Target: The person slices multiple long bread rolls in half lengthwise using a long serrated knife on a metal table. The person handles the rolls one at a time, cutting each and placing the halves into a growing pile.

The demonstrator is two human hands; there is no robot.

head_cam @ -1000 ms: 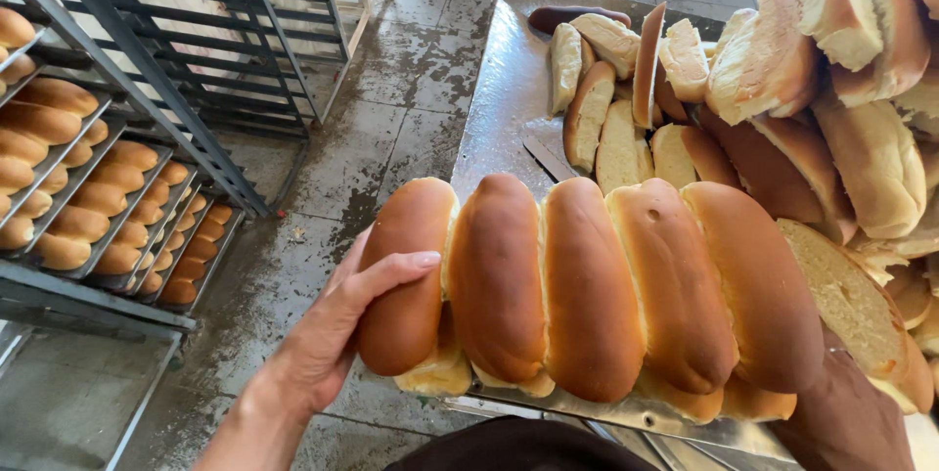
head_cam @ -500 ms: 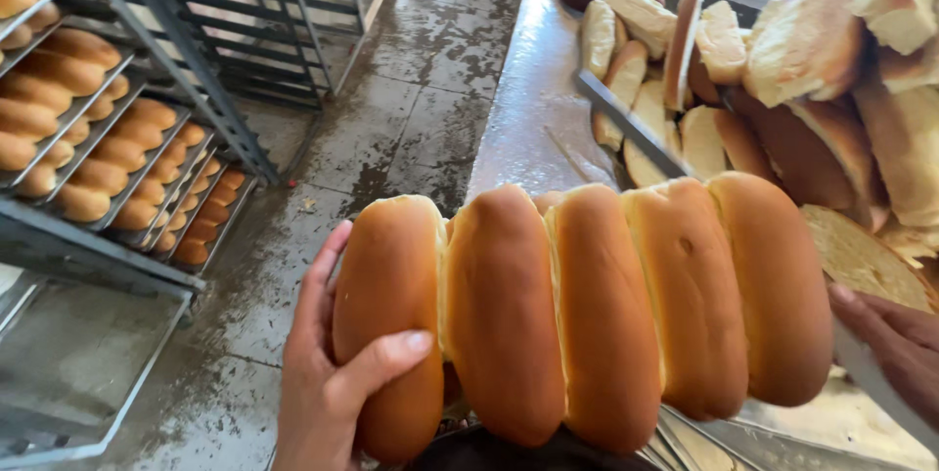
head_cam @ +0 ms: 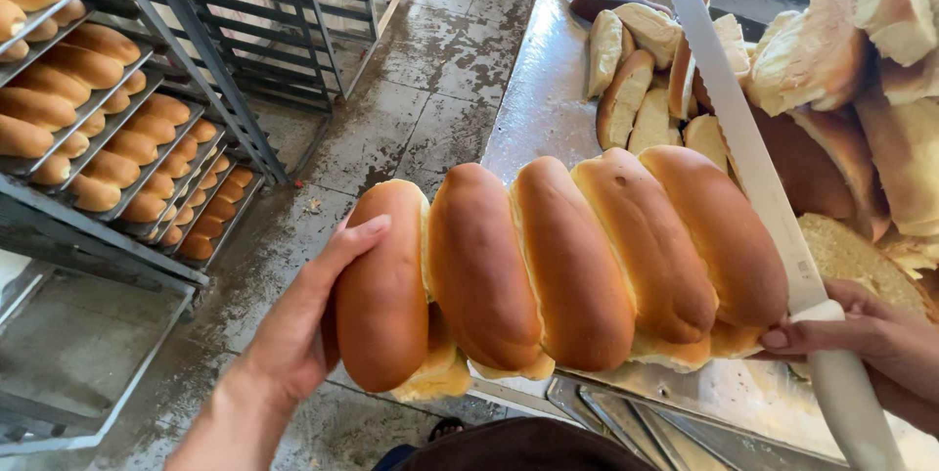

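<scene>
**Holding a row of joined buns up over the metal surface**

Gripping from both ends, you've got the slab of buns [head_cam: 567, 270] lifted in front of you, five golden rolls joined side by side, just above the near edge of the steel surface [head_cam: 548, 99]. Your left hand [head_cam: 293, 329] cups the leftmost roll, thumb lying along its top edge, while the fingers go behind the bread and can't be seen. Your right hand [head_cam: 866, 339] is closed around the white handle of a long serrated knife [head_cam: 753, 153], thumb tip touching the rightmost roll; the rest of that hand is cut off at the frame's edge. The blade runs up and away behind the buns towards the top of the picture, so where it meets the bread is hidden.

Behind the blade, a heap of split rolls [head_cam: 851, 89] covers the far right of the surface, partly out of frame. Over on your left, a rack [head_cam: 196, 60] holds trays of baked rolls [head_cam: 108, 129], only their ends showing. Below the buns, the wet concrete floor [head_cam: 421, 89] and a dark garment at the bottom edge, hard to make out.
</scene>
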